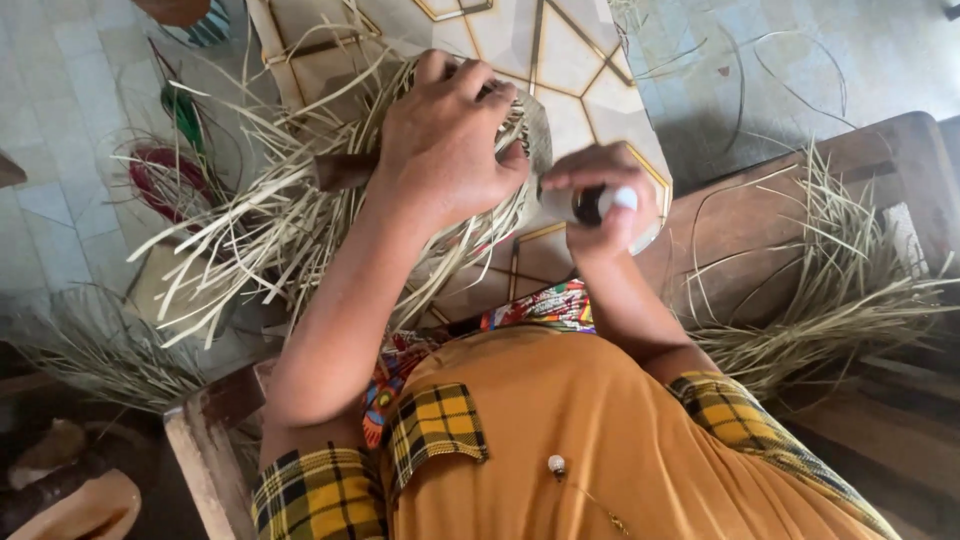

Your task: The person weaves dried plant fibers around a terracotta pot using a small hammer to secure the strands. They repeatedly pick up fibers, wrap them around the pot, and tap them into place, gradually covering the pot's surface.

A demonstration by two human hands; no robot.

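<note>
My left hand (445, 135) is clamped over the top of a bundle of pale straw strips (290, 225), a half-woven piece whose loose ends fan out to the left and downward. A dark wooden handle (345, 170) pokes out from under this hand. My right hand (600, 200) is just to the right, fingers closed around a small tool with a dark and white round end (595, 205), held against the edge of the weaving. Both hands work above a pale board with gold lines (570, 60).
A heap of loose straw (840, 290) lies on a wooden bench (750, 210) at the right. More straw (90, 350) and red and green coils (165, 175) lie on the tiled floor at the left. A wooden rail (210, 450) crosses the lower left.
</note>
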